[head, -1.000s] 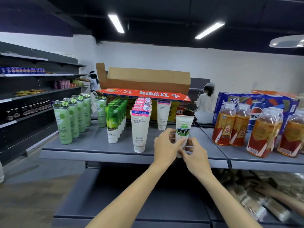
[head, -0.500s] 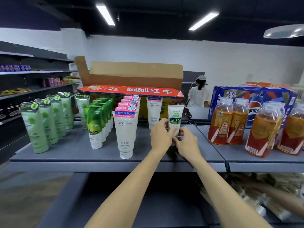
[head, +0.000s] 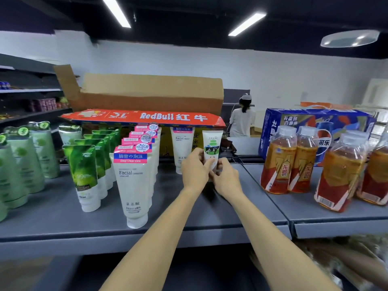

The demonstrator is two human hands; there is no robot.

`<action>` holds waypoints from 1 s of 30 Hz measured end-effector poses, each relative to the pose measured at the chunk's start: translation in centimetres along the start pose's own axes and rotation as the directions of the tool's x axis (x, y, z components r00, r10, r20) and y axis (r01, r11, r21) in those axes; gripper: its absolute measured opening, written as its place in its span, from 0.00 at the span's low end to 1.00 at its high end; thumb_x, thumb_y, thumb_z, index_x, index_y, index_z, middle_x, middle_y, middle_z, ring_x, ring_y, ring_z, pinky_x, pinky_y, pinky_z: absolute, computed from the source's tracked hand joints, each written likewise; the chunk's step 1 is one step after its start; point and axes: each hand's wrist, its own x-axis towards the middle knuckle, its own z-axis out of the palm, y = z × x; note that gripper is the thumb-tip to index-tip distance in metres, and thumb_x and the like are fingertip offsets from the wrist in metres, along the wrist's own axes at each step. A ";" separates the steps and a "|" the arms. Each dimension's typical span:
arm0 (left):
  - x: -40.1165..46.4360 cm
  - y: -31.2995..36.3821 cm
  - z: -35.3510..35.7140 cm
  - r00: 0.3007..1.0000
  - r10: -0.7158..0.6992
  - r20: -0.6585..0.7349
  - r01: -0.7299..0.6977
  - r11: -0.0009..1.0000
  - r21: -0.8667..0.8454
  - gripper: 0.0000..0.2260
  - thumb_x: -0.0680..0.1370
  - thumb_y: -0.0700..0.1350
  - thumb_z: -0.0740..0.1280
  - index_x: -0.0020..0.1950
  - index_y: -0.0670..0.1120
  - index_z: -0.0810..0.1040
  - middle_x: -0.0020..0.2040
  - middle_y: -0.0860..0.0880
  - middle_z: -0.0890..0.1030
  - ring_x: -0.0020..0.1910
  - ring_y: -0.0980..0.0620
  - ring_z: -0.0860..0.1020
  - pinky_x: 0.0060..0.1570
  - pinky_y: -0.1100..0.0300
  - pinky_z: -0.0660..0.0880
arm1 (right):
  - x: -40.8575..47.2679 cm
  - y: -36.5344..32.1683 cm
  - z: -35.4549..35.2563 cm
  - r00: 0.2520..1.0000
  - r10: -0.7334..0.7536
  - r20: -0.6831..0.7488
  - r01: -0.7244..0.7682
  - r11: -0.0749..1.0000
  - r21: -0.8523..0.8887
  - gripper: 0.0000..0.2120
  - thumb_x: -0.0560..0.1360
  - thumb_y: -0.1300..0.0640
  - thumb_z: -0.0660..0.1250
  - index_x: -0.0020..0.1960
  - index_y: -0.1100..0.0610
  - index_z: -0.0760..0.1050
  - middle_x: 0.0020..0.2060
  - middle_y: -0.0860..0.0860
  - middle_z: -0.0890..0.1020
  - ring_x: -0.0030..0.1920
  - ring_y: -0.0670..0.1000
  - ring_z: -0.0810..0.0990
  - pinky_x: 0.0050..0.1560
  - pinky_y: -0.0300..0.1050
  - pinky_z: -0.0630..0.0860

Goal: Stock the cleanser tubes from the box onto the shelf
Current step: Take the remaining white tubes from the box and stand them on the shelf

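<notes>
Small tube (head: 212, 148) pushed farther back since 1 s ago
Both hands, left hand (head: 194, 169) and right hand (head: 225, 179), fingers still grasping it upright on grey shelf (head: 210, 211); dark-ceilinged store room

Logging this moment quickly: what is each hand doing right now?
Left hand: closed on the small white tube, standing cap-down on the shelf.
Right hand: closed on the same tube, lower down near its cap.

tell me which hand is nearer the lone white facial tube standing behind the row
Left. The left hand sits just right of the lone white tube, nearly touching it; the right hand is farther right, past the small cow-print tube both hands hold.
</notes>
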 end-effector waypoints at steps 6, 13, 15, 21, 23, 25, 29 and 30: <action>1.7 -1.0 1.2 1.000 0.002 -0.003 -0.002 1.000 0.021 0.06 0.77 0.45 0.72 0.50 0.49 0.75 0.46 0.56 0.79 0.44 0.60 0.77 0.33 0.75 0.67 | 1.9 0.6 0.7 1.000 -0.025 -0.015 0.024 0.999 -0.027 0.04 0.78 0.60 0.66 0.49 0.55 0.71 0.43 0.48 0.79 0.41 0.46 0.78 0.35 0.35 0.71; 3.2 -2.1 2.4 0.999 0.004 -0.039 -0.003 0.999 0.033 0.06 0.77 0.44 0.72 0.48 0.45 0.77 0.47 0.50 0.84 0.46 0.53 0.81 0.45 0.56 0.79 | 3.1 1.0 1.3 0.999 -0.022 -0.033 0.022 1.000 -0.016 0.03 0.79 0.60 0.65 0.48 0.57 0.70 0.40 0.47 0.78 0.39 0.46 0.75 0.29 0.29 0.69; 3.4 -2.4 2.8 0.998 0.019 -0.051 -0.017 0.999 0.049 0.05 0.77 0.45 0.72 0.48 0.45 0.77 0.47 0.49 0.84 0.46 0.52 0.81 0.45 0.55 0.80 | 3.4 1.1 1.5 0.999 -0.012 -0.035 0.013 1.000 0.013 0.04 0.79 0.58 0.65 0.48 0.57 0.71 0.42 0.48 0.79 0.41 0.48 0.77 0.30 0.30 0.70; 3.6 -2.1 3.5 0.996 0.025 -0.082 -0.014 0.991 0.131 0.06 0.79 0.46 0.69 0.48 0.43 0.78 0.46 0.46 0.83 0.44 0.50 0.78 0.41 0.58 0.73 | 4.2 1.4 2.1 0.997 0.072 -0.025 -0.067 0.986 0.155 0.08 0.81 0.56 0.61 0.48 0.60 0.72 0.43 0.55 0.81 0.39 0.50 0.74 0.35 0.41 0.72; 3.6 -2.1 3.6 0.996 0.016 -0.085 -0.004 0.990 0.140 0.07 0.79 0.46 0.69 0.48 0.43 0.77 0.46 0.46 0.83 0.45 0.48 0.79 0.43 0.54 0.77 | 4.4 1.3 2.2 0.993 0.111 -0.030 -0.103 0.975 0.195 0.10 0.82 0.55 0.60 0.47 0.62 0.71 0.41 0.55 0.80 0.37 0.49 0.72 0.30 0.35 0.69; 3.7 -2.1 3.6 0.996 0.012 -0.084 0.000 0.989 0.147 0.07 0.79 0.46 0.69 0.48 0.42 0.77 0.46 0.45 0.82 0.46 0.46 0.80 0.46 0.50 0.78 | 4.4 1.1 2.2 0.989 0.148 -0.023 -0.137 0.956 0.258 0.12 0.83 0.55 0.59 0.48 0.64 0.71 0.39 0.55 0.79 0.37 0.49 0.70 0.29 0.35 0.68; 3.5 -2.0 3.6 0.997 0.025 -0.079 -0.011 0.985 0.169 0.08 0.80 0.46 0.68 0.48 0.42 0.76 0.47 0.43 0.82 0.48 0.44 0.80 0.48 0.47 0.78 | 4.2 0.9 2.1 0.980 0.198 0.001 -0.188 0.928 0.321 0.14 0.82 0.54 0.57 0.49 0.66 0.71 0.40 0.56 0.79 0.38 0.50 0.71 0.34 0.42 0.68; 3.5 -2.0 3.6 0.997 0.027 -0.078 -0.013 0.984 0.175 0.07 0.80 0.46 0.67 0.49 0.42 0.75 0.47 0.43 0.82 0.48 0.44 0.80 0.48 0.46 0.78 | 4.2 0.8 2.2 0.977 0.212 0.007 -0.202 0.920 0.337 0.14 0.82 0.53 0.57 0.50 0.65 0.72 0.41 0.57 0.80 0.39 0.50 0.71 0.35 0.43 0.69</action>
